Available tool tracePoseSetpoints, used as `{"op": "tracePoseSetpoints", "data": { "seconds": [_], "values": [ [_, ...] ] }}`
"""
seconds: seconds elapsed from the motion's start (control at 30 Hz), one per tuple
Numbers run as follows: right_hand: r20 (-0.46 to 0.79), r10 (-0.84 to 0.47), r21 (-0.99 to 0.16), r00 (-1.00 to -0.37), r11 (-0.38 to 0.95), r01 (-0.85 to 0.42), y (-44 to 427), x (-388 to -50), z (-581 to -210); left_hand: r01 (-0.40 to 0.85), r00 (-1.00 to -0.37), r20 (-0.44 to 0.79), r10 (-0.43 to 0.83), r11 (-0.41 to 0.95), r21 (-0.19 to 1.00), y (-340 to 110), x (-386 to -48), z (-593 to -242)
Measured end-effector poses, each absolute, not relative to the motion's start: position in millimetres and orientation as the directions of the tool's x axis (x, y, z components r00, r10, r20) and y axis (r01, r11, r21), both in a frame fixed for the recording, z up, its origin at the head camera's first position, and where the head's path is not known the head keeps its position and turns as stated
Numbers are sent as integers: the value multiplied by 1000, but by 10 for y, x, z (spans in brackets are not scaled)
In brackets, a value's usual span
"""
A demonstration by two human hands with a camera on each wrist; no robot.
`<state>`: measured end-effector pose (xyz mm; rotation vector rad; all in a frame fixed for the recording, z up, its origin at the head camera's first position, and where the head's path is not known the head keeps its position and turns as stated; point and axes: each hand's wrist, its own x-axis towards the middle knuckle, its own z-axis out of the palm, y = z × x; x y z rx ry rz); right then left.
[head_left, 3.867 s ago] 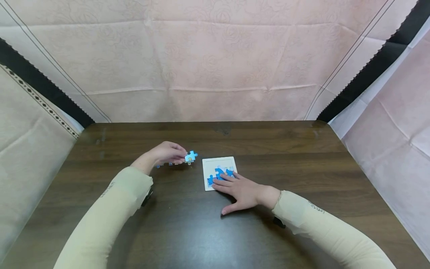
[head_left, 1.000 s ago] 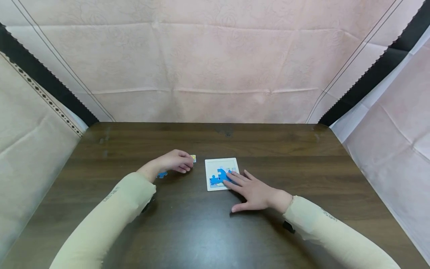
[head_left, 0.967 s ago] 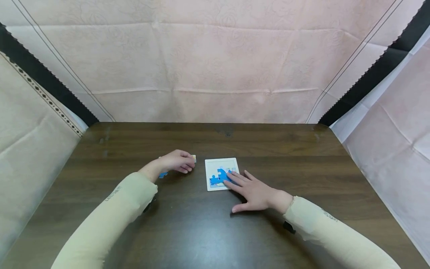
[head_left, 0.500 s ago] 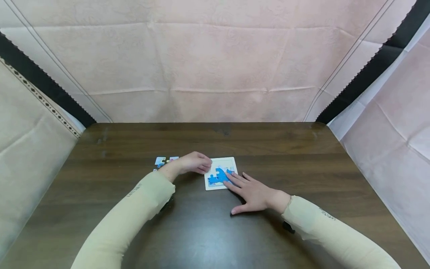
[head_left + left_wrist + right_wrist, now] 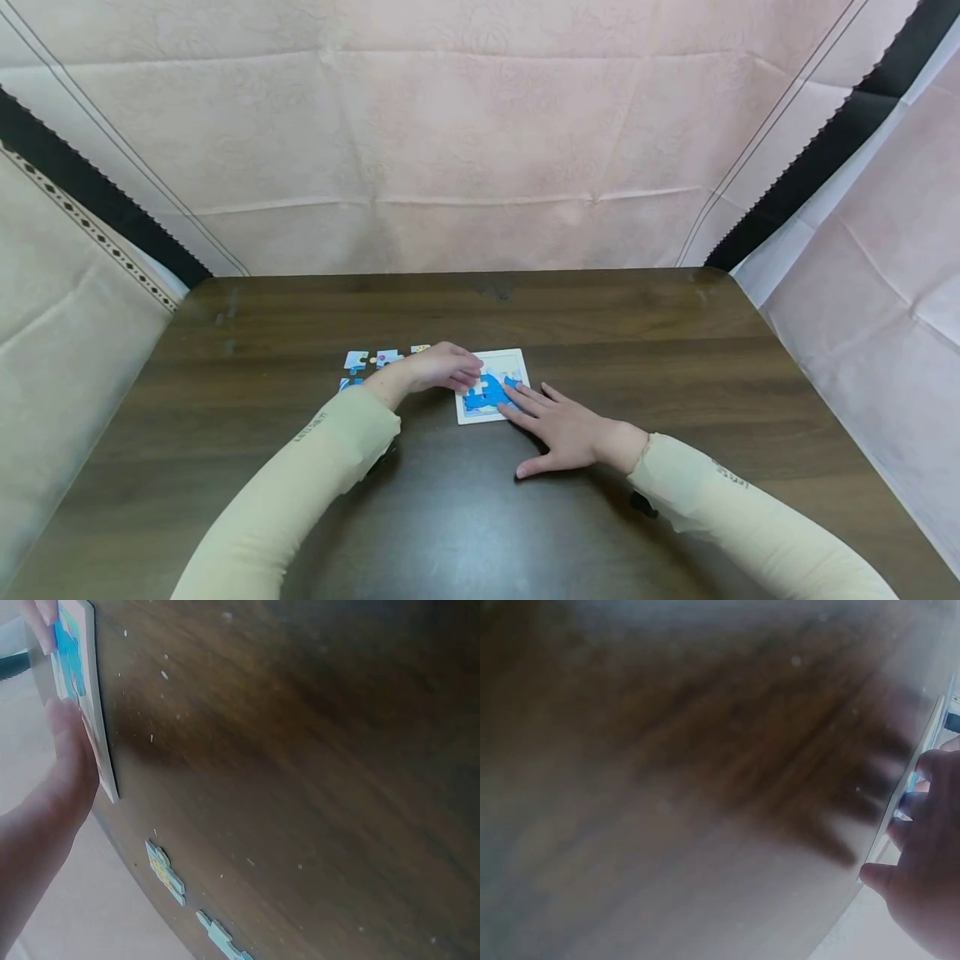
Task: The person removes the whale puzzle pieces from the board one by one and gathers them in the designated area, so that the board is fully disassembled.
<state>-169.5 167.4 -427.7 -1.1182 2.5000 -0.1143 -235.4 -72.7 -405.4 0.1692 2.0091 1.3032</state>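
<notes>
A white-framed jigsaw puzzle (image 5: 491, 419) lies flat on the table, partly filled with blue picture pieces. My left hand (image 5: 447, 367) reaches over the puzzle's left side, fingers bent down onto it. In the left wrist view the fingertips of this hand (image 5: 67, 750) meet the board beside the blue picture; whether a piece is between them is hidden. My right hand (image 5: 562, 429) lies with spread, straight fingers, its fingertips on the board's right part. The right wrist view shows these fingers (image 5: 911, 825) along the board's edge.
Several loose puzzle pieces (image 5: 356, 360) lie left of the board, partly behind my left wrist. One yellowish piece (image 5: 165, 871) lies nearest the board. The brown wooden table (image 5: 600, 333) ends at a pale curtain (image 5: 480, 150) at the back.
Seconds ago my left hand held up a light blue piece left of the board. It then lowered to the loose pieces and moved right, over the board. My right hand stays spread on the puzzle.
</notes>
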Motion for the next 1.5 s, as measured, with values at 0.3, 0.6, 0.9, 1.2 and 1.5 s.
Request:
{"op": "tracePoseSetpoints", "data": {
  "seconds": [0.3, 0.6, 0.9, 1.2, 1.5],
  "values": [
    [-327, -732, -240, -598, 676, -697, 1676, -1696, -4275, -241, -743, -500, 445, 519, 820, -670, -2385, -4099],
    [-324, -732, -236, -599, 676, -698, 1669, -1697, -4256, -173, -791, -482, 377, 618, 767, -564, -2406, -4118],
    [-330, -727, -224, -602, 680, -698, 1670, -1706, -4249, -179, -848, -427, 313, 589, 788, -496, -2371, -4158],
    [-335, -727, -231, -600, 680, -696, 1657, -1704, -4220, -200, -856, -414, 310, 539, 818, -488, -2368, -4178],
    [-344, -721, -236, -601, 686, -688, 1655, -1714, -4209, -208, -855, -414, 311, 526, 825, -507, -2367, -4177]
  ]
}}
